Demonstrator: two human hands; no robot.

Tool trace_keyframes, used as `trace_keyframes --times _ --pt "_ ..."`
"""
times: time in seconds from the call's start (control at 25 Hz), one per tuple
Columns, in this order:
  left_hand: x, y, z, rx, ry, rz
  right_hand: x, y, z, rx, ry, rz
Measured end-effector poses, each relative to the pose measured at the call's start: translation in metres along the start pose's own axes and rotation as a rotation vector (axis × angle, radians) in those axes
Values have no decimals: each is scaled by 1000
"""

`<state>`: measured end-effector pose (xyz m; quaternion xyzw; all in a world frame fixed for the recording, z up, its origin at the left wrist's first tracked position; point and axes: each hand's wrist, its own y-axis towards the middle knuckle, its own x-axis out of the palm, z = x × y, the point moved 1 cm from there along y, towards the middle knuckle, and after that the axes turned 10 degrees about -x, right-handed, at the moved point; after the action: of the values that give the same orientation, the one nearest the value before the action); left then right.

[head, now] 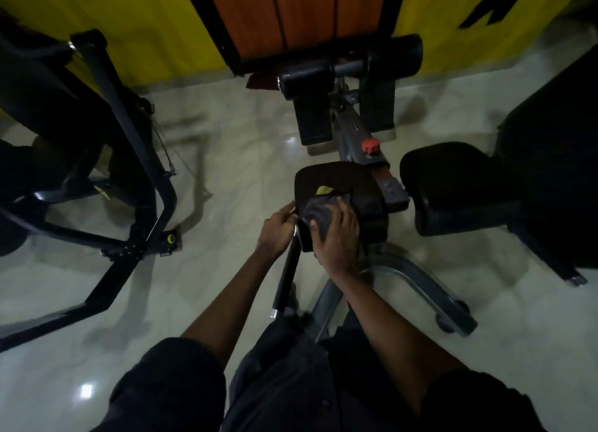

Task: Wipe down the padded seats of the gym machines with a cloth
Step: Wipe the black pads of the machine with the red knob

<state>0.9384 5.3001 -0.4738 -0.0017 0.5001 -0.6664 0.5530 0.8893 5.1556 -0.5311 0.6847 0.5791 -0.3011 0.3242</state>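
Note:
A small dark padded seat (346, 180) of a gym machine sits in the middle of the view. A grey cloth (318, 210) with a yellow corner lies on its near part. My right hand (336, 237) lies on the cloth and presses it onto the pad with its fingers spread. My left hand (278, 227) grips the seat's left edge, fingers curled around it. A second black padded seat (453, 189) stands to the right.
The machine's grey frame with a red knob (370, 146) runs forward to black roller pads (349, 66). A black machine frame (129, 159) stands at the left. The glossy tiled floor (246, 153) lies between them, under a yellow wall with a wooden panel.

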Motion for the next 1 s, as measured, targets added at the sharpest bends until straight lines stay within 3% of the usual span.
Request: trace_keyframes --times 0.12,0.24,0.36,0.48,0.6,0.88,1.0 --pt "-11 14 -15 -4 -148 -136 14 -11 -3 -25 -20 2" --pt "-21 36 -32 57 -235 -289 7 -2 13 147 -153 144" --pt "-29 51 -43 122 -163 -413 -2 8 19 313 -170 304" --pt "-41 53 -44 153 -84 -527 10 13 6 338 -146 363" --pt "-47 43 -35 143 -119 -526 28 1 -19 397 -119 346" --pt "-47 54 -25 106 -239 -542 57 -25 -50 253 -151 243" --pt "-45 51 -25 71 -226 -554 40 -12 -22 406 -137 332"
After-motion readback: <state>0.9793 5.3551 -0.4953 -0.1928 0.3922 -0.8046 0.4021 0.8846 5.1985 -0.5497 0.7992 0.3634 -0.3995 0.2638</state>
